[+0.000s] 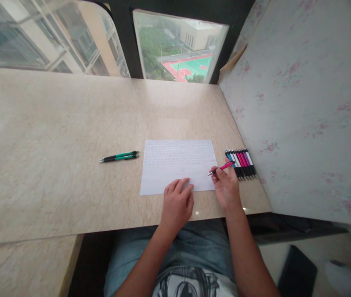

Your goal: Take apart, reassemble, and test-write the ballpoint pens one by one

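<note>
A white sheet of paper (163, 177) lies on the marble-patterned counter, its upper part covered with rows of handwriting too small to read. My left hand (178, 200) rests on the sheet's lower edge, fingers stretched out and apart, holding nothing. Over the right edge of the paper, my right hand (226, 185) grips a pink pen (226, 165) with a black front end, its tip pointing left. Just beyond that hand, a row of several pens (246, 164) in blue, white, pink and purple lies side by side, partly hidden by my fingers.
Two green and black pens (120, 156) lie to the left of the paper. The counter (54, 165) runs far to the left. A wall with flowered paper (302, 123) bounds the right side. Behind the counter is a window (175, 49). The counter's front edge is close to my lap.
</note>
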The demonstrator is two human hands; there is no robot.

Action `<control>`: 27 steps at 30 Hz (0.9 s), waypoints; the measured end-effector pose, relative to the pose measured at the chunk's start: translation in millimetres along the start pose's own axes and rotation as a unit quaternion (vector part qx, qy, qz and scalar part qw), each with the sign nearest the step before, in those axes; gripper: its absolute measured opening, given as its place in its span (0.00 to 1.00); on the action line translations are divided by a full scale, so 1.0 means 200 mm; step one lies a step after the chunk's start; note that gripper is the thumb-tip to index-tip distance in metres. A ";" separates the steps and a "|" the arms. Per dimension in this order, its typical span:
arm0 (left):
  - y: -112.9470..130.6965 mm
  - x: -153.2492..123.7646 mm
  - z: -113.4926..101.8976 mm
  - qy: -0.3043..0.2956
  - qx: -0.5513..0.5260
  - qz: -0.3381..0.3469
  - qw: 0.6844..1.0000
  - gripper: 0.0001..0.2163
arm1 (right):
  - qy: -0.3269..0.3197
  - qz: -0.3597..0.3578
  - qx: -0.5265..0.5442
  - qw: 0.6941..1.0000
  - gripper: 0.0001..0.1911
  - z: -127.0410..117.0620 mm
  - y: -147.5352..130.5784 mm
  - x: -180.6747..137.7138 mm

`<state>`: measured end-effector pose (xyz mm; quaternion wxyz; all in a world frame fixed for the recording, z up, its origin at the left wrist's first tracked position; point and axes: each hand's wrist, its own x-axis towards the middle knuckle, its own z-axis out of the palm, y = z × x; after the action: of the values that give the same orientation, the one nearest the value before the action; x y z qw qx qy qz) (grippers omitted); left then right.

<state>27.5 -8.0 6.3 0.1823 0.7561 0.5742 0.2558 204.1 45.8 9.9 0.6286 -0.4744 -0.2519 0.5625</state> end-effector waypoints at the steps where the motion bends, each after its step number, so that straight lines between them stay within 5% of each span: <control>1: 0.00 0.00 0.00 -0.001 -0.001 0.000 1.000 0.13 | 0.001 0.003 0.004 1.000 0.37 0.00 0.00 -0.01; 11: -0.01 0.00 0.00 0.007 0.002 0.008 1.000 0.13 | 0.015 -0.028 -0.023 0.999 0.52 0.01 0.02 -0.07; 27: 0.00 0.01 -0.01 0.006 -0.003 0.009 1.000 0.13 | 0.008 -0.018 -0.070 0.997 0.49 0.04 0.03 -0.10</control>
<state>26.9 -6.8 7.7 0.1784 0.7589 0.5680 0.2637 190.0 29.6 12.3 0.6057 -0.5171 -0.2945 0.5282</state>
